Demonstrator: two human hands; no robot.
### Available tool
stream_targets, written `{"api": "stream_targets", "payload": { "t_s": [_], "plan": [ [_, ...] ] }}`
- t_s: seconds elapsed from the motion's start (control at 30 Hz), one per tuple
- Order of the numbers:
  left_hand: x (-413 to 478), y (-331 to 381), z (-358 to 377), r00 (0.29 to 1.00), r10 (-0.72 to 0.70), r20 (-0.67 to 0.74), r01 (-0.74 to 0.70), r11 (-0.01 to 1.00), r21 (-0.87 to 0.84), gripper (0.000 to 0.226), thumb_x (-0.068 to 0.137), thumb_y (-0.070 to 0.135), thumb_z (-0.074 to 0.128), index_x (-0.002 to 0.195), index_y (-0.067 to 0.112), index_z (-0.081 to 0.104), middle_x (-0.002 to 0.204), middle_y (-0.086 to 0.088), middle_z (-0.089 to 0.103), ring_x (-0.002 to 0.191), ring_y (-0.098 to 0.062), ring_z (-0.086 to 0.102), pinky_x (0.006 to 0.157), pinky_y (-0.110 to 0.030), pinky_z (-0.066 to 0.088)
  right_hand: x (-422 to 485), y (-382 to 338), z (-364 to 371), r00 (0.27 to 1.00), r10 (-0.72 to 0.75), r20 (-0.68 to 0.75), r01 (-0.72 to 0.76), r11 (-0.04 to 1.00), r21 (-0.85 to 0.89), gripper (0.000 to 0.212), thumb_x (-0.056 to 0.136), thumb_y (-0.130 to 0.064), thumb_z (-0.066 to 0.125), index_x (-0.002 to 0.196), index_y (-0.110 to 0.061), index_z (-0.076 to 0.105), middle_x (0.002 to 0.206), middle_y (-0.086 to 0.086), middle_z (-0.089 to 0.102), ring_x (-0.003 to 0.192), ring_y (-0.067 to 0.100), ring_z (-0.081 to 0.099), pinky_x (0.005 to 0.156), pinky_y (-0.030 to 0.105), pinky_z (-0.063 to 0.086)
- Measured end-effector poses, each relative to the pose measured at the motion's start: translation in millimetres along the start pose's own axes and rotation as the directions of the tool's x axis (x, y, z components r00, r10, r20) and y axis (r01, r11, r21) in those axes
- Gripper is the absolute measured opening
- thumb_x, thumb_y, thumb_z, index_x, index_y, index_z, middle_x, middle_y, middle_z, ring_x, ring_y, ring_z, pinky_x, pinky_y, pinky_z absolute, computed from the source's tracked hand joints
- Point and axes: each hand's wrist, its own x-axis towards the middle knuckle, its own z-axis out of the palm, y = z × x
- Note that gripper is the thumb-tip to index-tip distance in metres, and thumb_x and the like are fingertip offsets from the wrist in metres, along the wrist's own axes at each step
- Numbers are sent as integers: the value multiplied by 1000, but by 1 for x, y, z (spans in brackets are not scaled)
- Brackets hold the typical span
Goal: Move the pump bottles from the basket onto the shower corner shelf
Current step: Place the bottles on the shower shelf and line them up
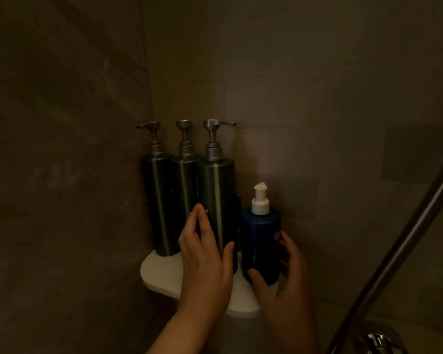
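Holding the short dark-blue plastic pump bottle with a white pump head (260,241) in my right hand (287,282), low and just right of centre in the frame. My thumb curls across its lower front and my fingers wrap round its right side. The blue bottle is upright and appears seated at the right end of the white rounded corner shelf (159,274). It is just beside the three tall dark-green cylindrical pump bottles with metal pump heads (184,180).

My left hand (205,261) lies against the rightmost green bottle (216,190), with the fingers straight and pointing up and the thumb spread across its front. It presses rather than grips. The basket is not in view.

Handling, in my judgement:
- **Surface:** The blue bottle is rigid and smooth-walled, and likely slick in a shower (wet or dry, I cannot tell in this dim light).
- **Weight:** It depends on the fill, which the opaque wall hides.
- **Best hold:** Round the body below the shoulder, as here. The pump neck is thin and would lever the bottle over.
- **Green bottles:** They look top-heavy and stand tightly packed, so a nudge could topple one. Steadying with the left hand seems prudent.

Release looks like the step left.
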Motion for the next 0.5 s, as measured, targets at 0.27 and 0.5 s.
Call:
{"api": "stream_targets", "payload": {
  "t_s": [0.27, 0.5],
  "plan": [
    [0, -6, 3, 999, -16, -48, 15, 1000, -23, 103, 81, 21, 70, 144, 43, -7, 138, 10, 15, 125, 0, 15, 106, -29, 20, 6, 1, 1, 1000, 12, 1, -12, 999, -36, 84, 69, -20, 80, 128, -51, 29, 121, -24, 35, 112, -5, 45, 88, 11, 35],
    [-3, -5, 2, 995, -77, -56, 72, 994, -81, 90, 79, 18, 73, 145, 34, 13, 132, 9, 23, 122, -9, 35, 102, -25, 32, 10, -3, 2, 1000, 20, -20, -21, 999, -47, 88, 66, -22, 82, 130, -50, 30, 125, -22, 35, 117, 5, 46, 93, 25, 39]
  ]
}}
